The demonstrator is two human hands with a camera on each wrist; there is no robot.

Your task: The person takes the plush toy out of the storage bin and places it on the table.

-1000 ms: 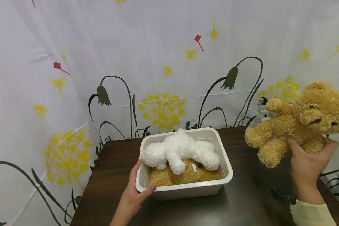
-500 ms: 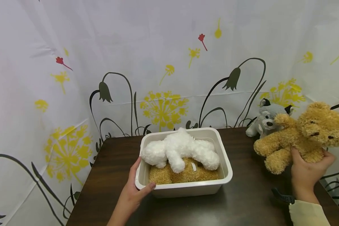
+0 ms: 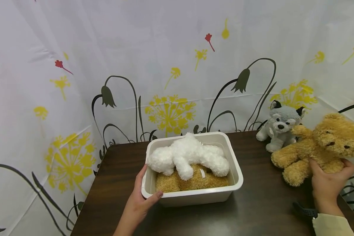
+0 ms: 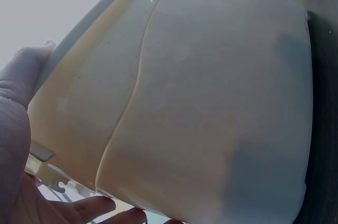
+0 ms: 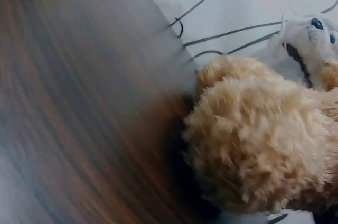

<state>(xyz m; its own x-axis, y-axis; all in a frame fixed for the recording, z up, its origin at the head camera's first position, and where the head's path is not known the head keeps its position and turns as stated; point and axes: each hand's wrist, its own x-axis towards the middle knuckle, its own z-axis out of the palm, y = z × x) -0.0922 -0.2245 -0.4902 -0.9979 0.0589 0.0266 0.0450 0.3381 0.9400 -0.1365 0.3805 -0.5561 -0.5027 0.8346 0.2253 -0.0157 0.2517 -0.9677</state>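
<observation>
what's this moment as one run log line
left grip: holds white tub at near-left corner | right grip: holds golden teddy bear | in tub: white plush atop brown plush | beside bear: gray husky plush

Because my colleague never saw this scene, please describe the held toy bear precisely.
Find the dark table, then look right of its white tub: the right grip holds the toy bear. Its shaggy fur is golden; the neighbouring toy is grey with black ears.

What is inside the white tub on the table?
A white plush toy lies on top of golden-brown plush in the white tub. Whatever lies beneath them is covered, so I can't tell.
</observation>
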